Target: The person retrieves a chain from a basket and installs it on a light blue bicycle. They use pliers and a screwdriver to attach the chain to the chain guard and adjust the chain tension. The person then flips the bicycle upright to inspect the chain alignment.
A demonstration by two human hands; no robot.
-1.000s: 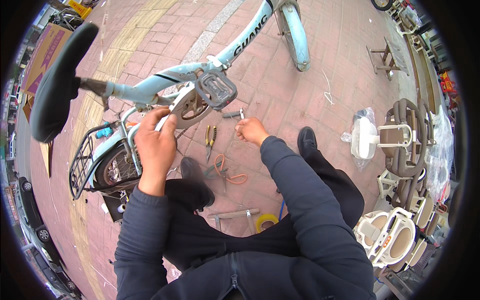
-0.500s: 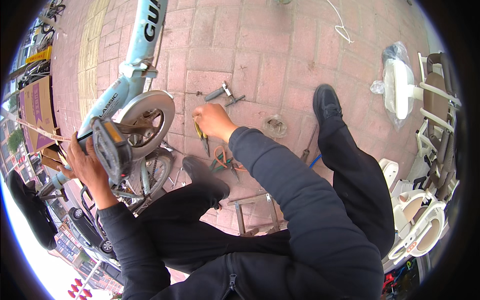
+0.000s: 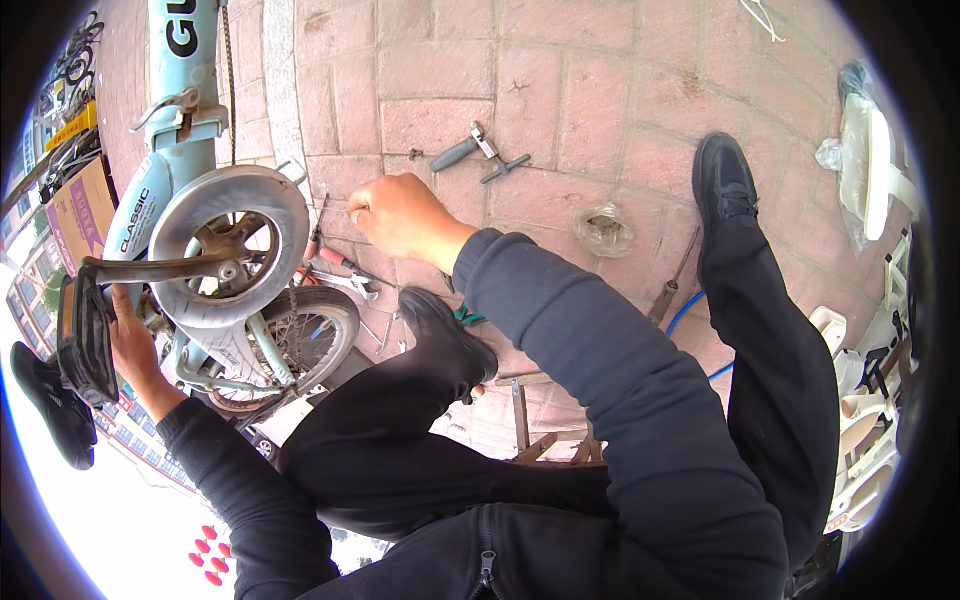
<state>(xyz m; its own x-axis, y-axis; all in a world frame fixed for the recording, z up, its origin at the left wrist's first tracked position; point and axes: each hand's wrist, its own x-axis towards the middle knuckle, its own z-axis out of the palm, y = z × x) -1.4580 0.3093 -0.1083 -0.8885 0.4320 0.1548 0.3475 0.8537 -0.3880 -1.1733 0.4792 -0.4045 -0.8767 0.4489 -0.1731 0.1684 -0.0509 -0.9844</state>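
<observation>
A light blue bicycle frame (image 3: 185, 75) leans at the left, with a silver chain guard disc (image 3: 170, 255) around its crank. From the disc a crank arm (image 3: 150, 269) reaches left to a black pedal (image 3: 88, 345) with an orange reflector. My left hand (image 3: 137, 348) is behind the pedal, gripping the frame, its fingers partly hidden. Over the paving, right of the disc, my right hand (image 3: 405, 217) is closed in a fist, and whatever it may hold is out of sight. The small spoked wheel (image 3: 345, 320) stands below the disc.
Near my right hand lie a black-handled T-bar tool (image 3: 456, 154), a red-handled tool (image 3: 340, 262) and a wrench (image 3: 352, 284). A round clear dish (image 3: 603, 231) and a long screwdriver (image 3: 663, 300) are by my right shoe (image 3: 725, 180). White seats (image 3: 860, 160) line the right.
The bicycle and scene have shifted in view, and the crank and pedal have swung around to the left. The yellow-handled pliers seen in my right hand no longer show.
</observation>
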